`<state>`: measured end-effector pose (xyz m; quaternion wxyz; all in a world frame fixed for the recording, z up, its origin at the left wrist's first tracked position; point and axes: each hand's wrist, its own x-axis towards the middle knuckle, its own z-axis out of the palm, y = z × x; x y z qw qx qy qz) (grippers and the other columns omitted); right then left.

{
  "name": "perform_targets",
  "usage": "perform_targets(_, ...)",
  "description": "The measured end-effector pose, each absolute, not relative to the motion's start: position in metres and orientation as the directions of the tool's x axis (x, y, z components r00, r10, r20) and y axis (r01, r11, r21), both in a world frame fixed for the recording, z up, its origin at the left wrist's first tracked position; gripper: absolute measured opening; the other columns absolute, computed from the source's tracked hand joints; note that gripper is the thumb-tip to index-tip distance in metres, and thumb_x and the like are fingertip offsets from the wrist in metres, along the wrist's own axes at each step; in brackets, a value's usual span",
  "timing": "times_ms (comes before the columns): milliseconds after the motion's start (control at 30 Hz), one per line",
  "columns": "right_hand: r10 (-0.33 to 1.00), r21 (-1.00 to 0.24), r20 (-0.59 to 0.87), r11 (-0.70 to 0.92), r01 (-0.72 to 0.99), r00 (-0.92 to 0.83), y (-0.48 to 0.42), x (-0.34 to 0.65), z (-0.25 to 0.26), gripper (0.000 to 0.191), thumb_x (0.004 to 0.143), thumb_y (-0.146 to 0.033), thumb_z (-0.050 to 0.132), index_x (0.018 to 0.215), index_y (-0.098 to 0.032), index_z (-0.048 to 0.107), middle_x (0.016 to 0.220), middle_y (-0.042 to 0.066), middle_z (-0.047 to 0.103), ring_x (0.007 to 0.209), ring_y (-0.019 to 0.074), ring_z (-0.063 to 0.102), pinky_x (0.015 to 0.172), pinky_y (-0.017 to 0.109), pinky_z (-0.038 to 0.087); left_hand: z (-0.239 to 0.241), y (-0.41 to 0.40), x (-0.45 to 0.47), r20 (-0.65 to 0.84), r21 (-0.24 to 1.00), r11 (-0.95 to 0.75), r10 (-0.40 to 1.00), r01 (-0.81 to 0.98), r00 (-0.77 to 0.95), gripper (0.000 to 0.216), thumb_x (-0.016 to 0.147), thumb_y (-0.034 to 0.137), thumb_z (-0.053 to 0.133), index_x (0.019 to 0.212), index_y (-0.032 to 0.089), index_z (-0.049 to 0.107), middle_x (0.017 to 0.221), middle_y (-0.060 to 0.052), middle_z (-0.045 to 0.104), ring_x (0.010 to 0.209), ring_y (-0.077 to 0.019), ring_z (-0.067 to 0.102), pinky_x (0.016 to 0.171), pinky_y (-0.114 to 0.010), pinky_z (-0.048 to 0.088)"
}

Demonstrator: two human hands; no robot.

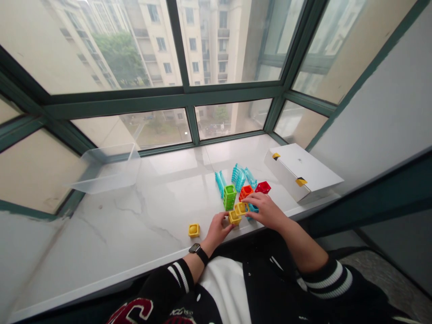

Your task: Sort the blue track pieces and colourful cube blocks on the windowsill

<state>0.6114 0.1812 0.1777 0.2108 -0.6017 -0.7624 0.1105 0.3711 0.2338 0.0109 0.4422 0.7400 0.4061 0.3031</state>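
Note:
My left hand (218,228) pinches a small yellow block (234,218) near the front edge of the white marble sill (141,216). Just to its right, my right hand (265,208) has its fingers closed around a second yellow block (241,208), touching the first. A green tower block (230,196) stands upright right behind them. An orange block (246,192) and a red block (263,187) lie beside it. Several curved blue track pieces (238,176) lie further back. One more yellow block (194,230) sits alone to the left of my left hand.
A clear plastic tub (108,168) sits at the back left of the sill. A white cardboard box (302,173) lies at the right end. Green-framed windows (189,96) rise behind the sill. A black watch (199,252) is on my left wrist.

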Motion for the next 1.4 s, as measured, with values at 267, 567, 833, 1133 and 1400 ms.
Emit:
perform_targets(267,0.966,-0.352,0.121,0.257,0.9,-0.228,0.19,0.598,0.17,0.037,0.084,-0.031,0.086,0.119,-0.026,0.076,0.115,0.009,0.074,0.113,0.0304,0.065,0.097,0.046,0.046,0.016,0.23,0.371,0.084,0.898,-0.267,0.884,0.35,0.459,0.041,0.083,0.036,0.08,0.121,0.024,0.069,0.111,-0.007,0.073,0.099,-0.0248,0.065,0.093,-0.042,0.052)
perform_targets(567,0.967,-0.313,0.073,0.253,0.915,-0.243,0.197,0.588,0.162,0.037,0.084,-0.032,0.087,0.119,-0.025,0.077,0.114,0.009,0.075,0.112,0.0315,0.066,0.096,0.047,0.045,0.015,0.229,0.373,0.099,0.884,-0.287,0.886,0.369,0.453,0.04,0.082,0.036,0.08,0.118,0.023,0.069,0.107,-0.006,0.073,0.097,-0.0248,0.065,0.09,-0.041,0.052)
perform_targets(833,0.962,-0.305,0.079,0.273,0.912,-0.261,0.2,0.59,0.155,0.036,0.084,-0.033,0.087,0.118,-0.025,0.078,0.115,0.009,0.075,0.111,0.0307,0.067,0.095,0.045,0.045,0.014,0.23,0.372,0.105,0.882,-0.302,0.875,0.363,0.472,0.042,0.083,0.035,0.079,0.122,0.024,0.069,0.105,-0.005,0.072,0.095,-0.024,0.064,0.088,-0.04,0.053)
perform_targets(1133,0.96,-0.321,0.083,0.281,0.905,-0.269,0.2,0.59,0.156,0.036,0.083,-0.032,0.087,0.117,-0.026,0.079,0.115,0.01,0.076,0.11,0.0312,0.068,0.095,0.046,0.047,0.011,0.23,0.369,0.117,0.886,-0.312,0.867,0.344,0.485,0.043,0.083,0.033,0.078,0.125,0.026,0.069,0.11,-0.007,0.071,0.101,-0.0253,0.064,0.095,-0.043,0.053)
perform_targets(1400,0.957,-0.331,0.079,0.288,0.899,-0.278,0.201,0.594,0.151,0.036,0.085,-0.034,0.086,0.119,-0.027,0.078,0.113,0.008,0.075,0.108,0.029,0.068,0.096,0.044,0.047,0.012,0.23,0.368,0.139,0.882,-0.335,0.857,0.332,0.497,0.043,0.085,0.031,0.078,0.126,0.026,0.069,0.117,-0.008,0.072,0.11,-0.0277,0.064,0.099,-0.045,0.052)
